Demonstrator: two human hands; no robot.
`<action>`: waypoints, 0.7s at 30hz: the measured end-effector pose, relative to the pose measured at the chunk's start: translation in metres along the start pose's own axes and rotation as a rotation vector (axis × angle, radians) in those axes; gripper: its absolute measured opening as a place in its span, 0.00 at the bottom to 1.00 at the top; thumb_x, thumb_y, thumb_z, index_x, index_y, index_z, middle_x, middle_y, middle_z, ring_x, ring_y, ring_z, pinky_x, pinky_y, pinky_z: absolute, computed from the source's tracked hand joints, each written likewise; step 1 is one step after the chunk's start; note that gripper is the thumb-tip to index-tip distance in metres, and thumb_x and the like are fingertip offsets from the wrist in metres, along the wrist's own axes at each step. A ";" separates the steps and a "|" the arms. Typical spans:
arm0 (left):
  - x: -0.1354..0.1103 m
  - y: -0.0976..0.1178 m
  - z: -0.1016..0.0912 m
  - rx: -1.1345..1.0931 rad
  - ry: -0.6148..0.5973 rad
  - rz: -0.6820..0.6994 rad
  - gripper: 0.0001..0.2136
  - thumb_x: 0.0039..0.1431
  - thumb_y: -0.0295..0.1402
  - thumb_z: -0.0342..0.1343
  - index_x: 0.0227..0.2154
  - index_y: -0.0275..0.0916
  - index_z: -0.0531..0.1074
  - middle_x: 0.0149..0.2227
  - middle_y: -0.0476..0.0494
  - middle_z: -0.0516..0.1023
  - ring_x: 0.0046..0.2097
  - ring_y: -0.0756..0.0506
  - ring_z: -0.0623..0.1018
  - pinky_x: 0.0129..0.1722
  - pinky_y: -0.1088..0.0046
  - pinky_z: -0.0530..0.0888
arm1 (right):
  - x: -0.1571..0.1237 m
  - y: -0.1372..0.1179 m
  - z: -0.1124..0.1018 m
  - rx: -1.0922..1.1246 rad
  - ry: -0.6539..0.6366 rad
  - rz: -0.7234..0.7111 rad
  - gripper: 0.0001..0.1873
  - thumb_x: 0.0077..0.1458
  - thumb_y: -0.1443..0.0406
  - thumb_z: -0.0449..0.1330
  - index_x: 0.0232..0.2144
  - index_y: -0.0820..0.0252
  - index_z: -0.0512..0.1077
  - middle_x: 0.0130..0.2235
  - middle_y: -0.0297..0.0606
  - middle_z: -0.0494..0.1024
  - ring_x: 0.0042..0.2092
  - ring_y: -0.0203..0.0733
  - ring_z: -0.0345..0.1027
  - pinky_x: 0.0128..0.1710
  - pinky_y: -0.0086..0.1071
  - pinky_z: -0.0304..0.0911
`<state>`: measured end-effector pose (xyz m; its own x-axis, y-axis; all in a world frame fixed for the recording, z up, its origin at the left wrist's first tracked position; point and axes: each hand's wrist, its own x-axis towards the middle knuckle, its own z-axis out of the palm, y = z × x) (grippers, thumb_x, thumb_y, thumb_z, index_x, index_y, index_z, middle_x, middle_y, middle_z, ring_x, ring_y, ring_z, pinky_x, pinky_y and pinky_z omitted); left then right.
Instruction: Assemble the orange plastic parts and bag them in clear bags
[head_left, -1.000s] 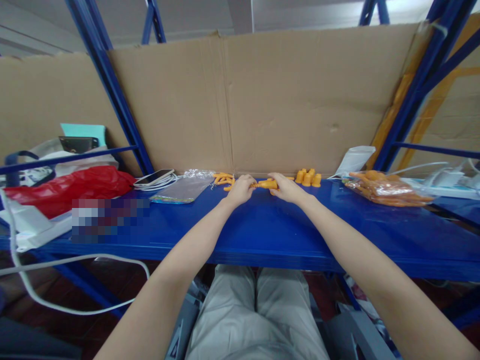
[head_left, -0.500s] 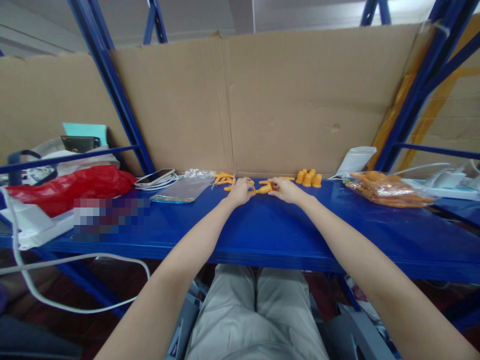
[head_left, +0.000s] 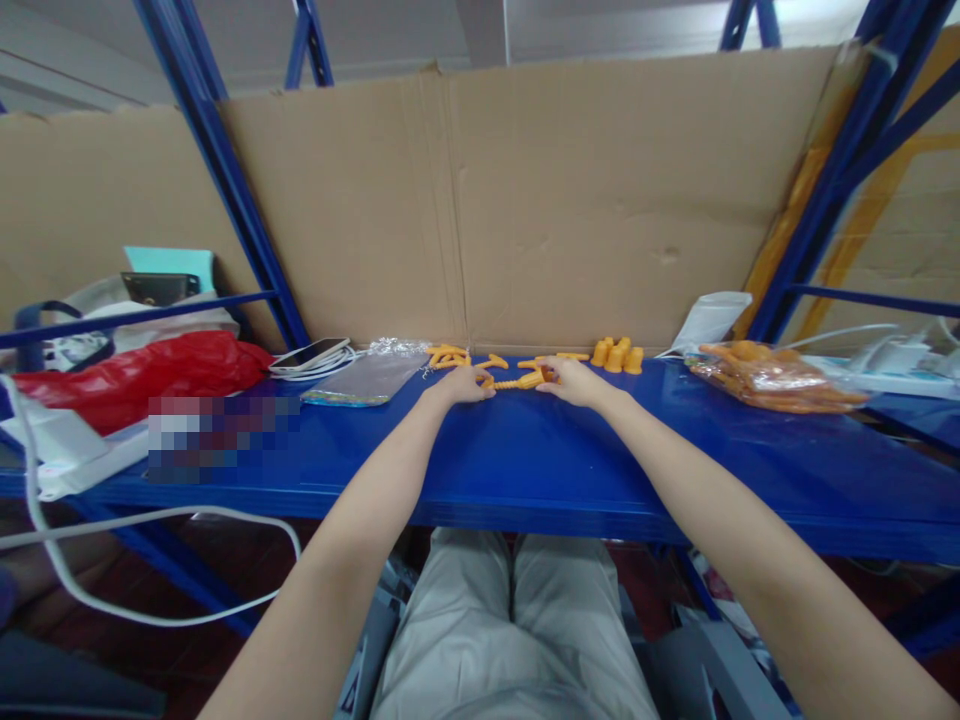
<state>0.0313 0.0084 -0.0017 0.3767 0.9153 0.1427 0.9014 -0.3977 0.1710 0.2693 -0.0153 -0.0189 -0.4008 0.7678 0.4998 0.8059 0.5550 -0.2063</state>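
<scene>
Low over the back of the blue shelf, an orange plastic piece with a ridged, screw-like shaft [head_left: 510, 385] spans the gap between my hands. My left hand [head_left: 463, 384] has its fingers closed at the left end. My right hand [head_left: 574, 381] is wrapped round the wider right end and hides part of it. Behind my hands lie a loose orange T-shaped piece [head_left: 493, 360] and a thin orange stick [head_left: 573, 356]. Several branched orange pieces [head_left: 448, 355] are heaped beyond my left hand. Right of my right hand stand several orange cup-shaped pieces [head_left: 621, 356].
A clear plastic bag [head_left: 367, 378] and a phone on a coiled white cable [head_left: 319, 352] lie at left, near a red plastic bag [head_left: 157, 370]. At right is a clear bag of orange parts [head_left: 772, 380] beside a white power strip [head_left: 892, 377]. Cardboard [head_left: 600, 200] walls the back.
My left hand has shifted left, away from the right one. More of the ridged shaft shows between them, and the T-shaped piece behind is uncovered. My right hand has barely moved.
</scene>
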 end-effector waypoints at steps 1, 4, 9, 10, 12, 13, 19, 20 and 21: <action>-0.001 0.002 -0.001 -0.021 -0.025 -0.007 0.22 0.53 0.36 0.59 0.52 0.42 0.74 0.42 0.44 0.81 0.40 0.45 0.79 0.40 0.75 0.73 | 0.000 0.000 0.000 0.002 -0.003 -0.002 0.20 0.53 0.67 0.65 0.49 0.60 0.72 0.45 0.45 0.80 0.45 0.47 0.75 0.45 0.39 0.68; -0.005 0.010 -0.003 -0.072 -0.104 -0.056 0.27 0.54 0.32 0.55 0.58 0.40 0.69 0.35 0.44 0.81 0.28 0.49 0.77 0.29 0.78 0.72 | 0.000 -0.001 -0.002 0.000 -0.012 0.008 0.20 0.53 0.68 0.64 0.50 0.61 0.72 0.45 0.46 0.80 0.45 0.47 0.75 0.46 0.39 0.68; -0.010 0.018 -0.006 -0.159 -0.119 -0.084 0.22 0.54 0.28 0.52 0.54 0.38 0.73 0.29 0.45 0.79 0.22 0.52 0.72 0.22 0.80 0.68 | 0.001 -0.004 -0.006 0.017 -0.014 0.022 0.19 0.54 0.70 0.62 0.50 0.63 0.71 0.46 0.47 0.79 0.46 0.47 0.74 0.47 0.39 0.68; -0.010 0.019 -0.006 -0.176 -0.113 -0.089 0.21 0.54 0.28 0.52 0.52 0.38 0.74 0.28 0.45 0.78 0.22 0.52 0.72 0.22 0.80 0.68 | 0.001 -0.005 -0.006 0.025 -0.008 0.020 0.19 0.54 0.70 0.62 0.50 0.63 0.71 0.46 0.47 0.79 0.46 0.46 0.74 0.47 0.39 0.68; -0.009 0.019 -0.006 -0.213 -0.100 -0.100 0.19 0.55 0.28 0.52 0.50 0.39 0.75 0.27 0.46 0.78 0.22 0.53 0.71 0.22 0.80 0.68 | 0.001 -0.005 -0.007 0.044 0.015 0.016 0.19 0.54 0.71 0.61 0.50 0.64 0.71 0.47 0.48 0.78 0.48 0.47 0.73 0.48 0.40 0.67; -0.008 0.019 -0.005 -0.230 -0.093 -0.105 0.19 0.55 0.28 0.53 0.50 0.39 0.75 0.27 0.47 0.77 0.21 0.53 0.71 0.22 0.80 0.68 | 0.001 -0.005 -0.007 0.054 0.031 0.016 0.19 0.54 0.72 0.61 0.50 0.64 0.71 0.48 0.49 0.78 0.49 0.47 0.73 0.49 0.40 0.67; -0.006 0.018 -0.001 -0.335 -0.061 -0.112 0.16 0.58 0.29 0.53 0.49 0.39 0.75 0.28 0.47 0.77 0.23 0.53 0.71 0.21 0.81 0.67 | 0.002 0.000 -0.006 0.109 0.112 -0.008 0.20 0.54 0.72 0.58 0.51 0.63 0.71 0.50 0.49 0.76 0.52 0.47 0.71 0.52 0.42 0.65; -0.006 0.018 -0.001 -0.362 -0.069 -0.113 0.16 0.58 0.29 0.53 0.49 0.39 0.75 0.28 0.47 0.77 0.23 0.53 0.71 0.21 0.81 0.66 | 0.002 0.000 -0.006 0.112 0.117 -0.019 0.20 0.54 0.72 0.58 0.51 0.62 0.71 0.50 0.49 0.76 0.52 0.47 0.71 0.53 0.43 0.65; -0.006 0.017 -0.001 -0.392 -0.084 -0.114 0.17 0.58 0.29 0.53 0.50 0.39 0.74 0.29 0.47 0.77 0.22 0.54 0.70 0.20 0.81 0.66 | 0.002 0.001 -0.006 0.114 0.121 -0.029 0.21 0.54 0.73 0.58 0.51 0.62 0.70 0.50 0.49 0.76 0.52 0.47 0.71 0.53 0.43 0.65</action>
<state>0.0439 -0.0043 0.0016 0.3100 0.9504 0.0243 0.7951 -0.2732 0.5415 0.2718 -0.0150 -0.0125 -0.3621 0.7110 0.6029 0.7376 0.6140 -0.2811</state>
